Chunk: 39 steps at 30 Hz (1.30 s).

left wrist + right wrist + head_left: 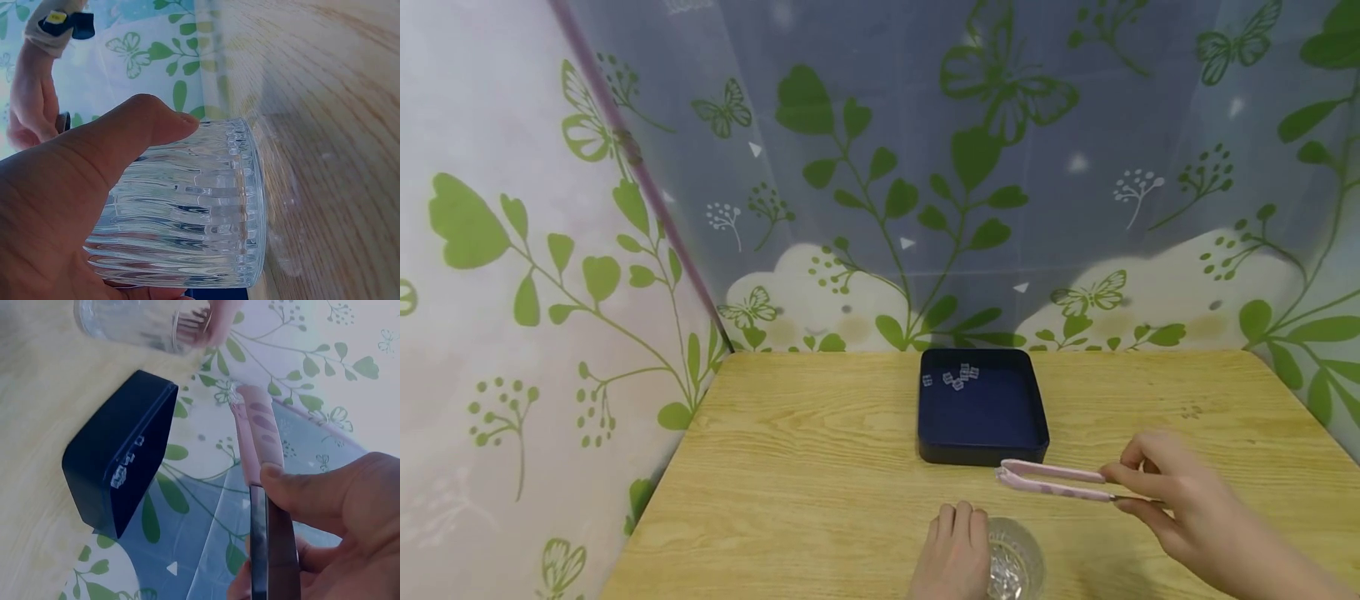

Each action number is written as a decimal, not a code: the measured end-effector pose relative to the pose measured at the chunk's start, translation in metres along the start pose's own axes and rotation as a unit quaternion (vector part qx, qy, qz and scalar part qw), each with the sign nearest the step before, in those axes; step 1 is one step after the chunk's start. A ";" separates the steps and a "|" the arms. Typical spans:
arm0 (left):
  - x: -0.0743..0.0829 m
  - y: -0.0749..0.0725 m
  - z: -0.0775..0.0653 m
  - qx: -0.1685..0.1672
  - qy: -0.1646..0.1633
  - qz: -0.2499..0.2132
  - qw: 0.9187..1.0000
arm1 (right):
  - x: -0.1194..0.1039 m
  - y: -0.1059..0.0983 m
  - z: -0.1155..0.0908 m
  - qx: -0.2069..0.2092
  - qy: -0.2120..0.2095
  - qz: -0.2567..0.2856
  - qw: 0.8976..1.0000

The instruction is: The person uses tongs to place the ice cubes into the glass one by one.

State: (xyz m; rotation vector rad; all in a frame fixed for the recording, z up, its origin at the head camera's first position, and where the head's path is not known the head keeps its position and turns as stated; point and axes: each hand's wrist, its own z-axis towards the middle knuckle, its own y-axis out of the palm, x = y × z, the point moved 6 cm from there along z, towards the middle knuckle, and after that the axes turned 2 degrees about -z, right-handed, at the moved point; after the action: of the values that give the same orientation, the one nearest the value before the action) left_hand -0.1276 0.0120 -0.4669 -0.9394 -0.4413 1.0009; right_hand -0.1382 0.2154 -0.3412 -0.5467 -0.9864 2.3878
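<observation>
My left hand [951,554] grips the side of a ribbed clear glass [1030,554] standing on the table. Clear pieces lie inside the glass. In the left wrist view, the thumb [144,122] runs along the glass wall. My right hand [1176,492] pinches pink-tipped tongs [1060,490], which point left between the glass and a dark blue tray. At their tips sits a small clear piece [235,395], also visible in the head view. Several clear cube-like pieces [958,384] lie in the back left part of the square tray [977,455].
The wood-grain table [790,467] reaches back to a hanging cloth [865,183] printed with leaves and butterflies. Another printed cloth [542,350] borders the left side. The tray stands near the table's far edge, beyond both hands.
</observation>
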 end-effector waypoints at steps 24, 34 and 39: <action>0.000 -0.002 0.001 -0.005 0.007 0.004 1.000 | -0.013 0.013 -0.030 -0.094 -0.035 0.047 0.994; -0.001 -0.003 0.000 -0.046 0.002 -0.014 0.999 | -0.013 0.013 -0.027 -0.084 -0.020 0.067 0.994; -0.001 -0.003 0.000 -0.031 0.004 -0.007 0.999 | -0.015 0.011 -0.022 -0.037 -0.033 0.095 0.994</action>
State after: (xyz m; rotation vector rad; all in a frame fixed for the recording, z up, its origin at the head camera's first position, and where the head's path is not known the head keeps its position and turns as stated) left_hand -0.1265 0.0107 -0.4642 -0.9951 -0.4737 0.9741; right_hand -0.1182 0.2117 -0.3610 -0.6169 -1.0990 2.5603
